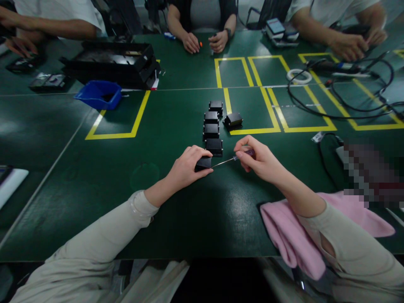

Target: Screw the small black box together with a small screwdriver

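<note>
My left hand (188,166) grips a small black box (203,163) by its sides on the green table. In my right hand (257,158) is a screwdriver (229,160), its handle pinched between thumb and fingers. The thin shaft points left, and its tip meets the near right corner of the box; whether it sits on a screw is too small to tell. Beyond the held box, several similar black boxes (213,147) stand in a rough column running away from me. One more black box (233,120) lies at an angle just right of that column.
A blue scoop-shaped bin (100,94) and stacked black trays (116,63) stand at the far left. Black cables (334,115) and a white ring (299,76) lie at the right. A pink cloth (293,235) lies under my right forearm. Three co-workers sit opposite.
</note>
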`<action>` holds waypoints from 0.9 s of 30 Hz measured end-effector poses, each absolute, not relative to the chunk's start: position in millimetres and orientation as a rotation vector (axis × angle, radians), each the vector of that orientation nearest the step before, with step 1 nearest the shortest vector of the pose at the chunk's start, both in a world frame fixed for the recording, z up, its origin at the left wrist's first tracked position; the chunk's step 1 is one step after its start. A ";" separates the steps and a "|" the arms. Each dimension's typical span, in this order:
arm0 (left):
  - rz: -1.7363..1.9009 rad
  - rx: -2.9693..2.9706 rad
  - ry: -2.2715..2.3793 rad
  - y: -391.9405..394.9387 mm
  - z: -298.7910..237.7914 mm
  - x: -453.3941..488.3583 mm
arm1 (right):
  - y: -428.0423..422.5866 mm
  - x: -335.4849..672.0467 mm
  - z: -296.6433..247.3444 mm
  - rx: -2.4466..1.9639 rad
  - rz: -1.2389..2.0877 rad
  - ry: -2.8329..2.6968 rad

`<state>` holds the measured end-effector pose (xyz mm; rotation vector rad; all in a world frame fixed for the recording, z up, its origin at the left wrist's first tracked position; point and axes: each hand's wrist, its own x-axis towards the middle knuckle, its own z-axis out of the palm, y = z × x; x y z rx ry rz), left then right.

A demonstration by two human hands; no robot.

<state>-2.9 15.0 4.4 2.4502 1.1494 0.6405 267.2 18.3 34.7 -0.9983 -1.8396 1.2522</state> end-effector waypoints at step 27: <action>0.655 2.466 1.143 15.0 3.1 -3.4 | 18.7 266.5 35.4 -0.982 1.265 -1.862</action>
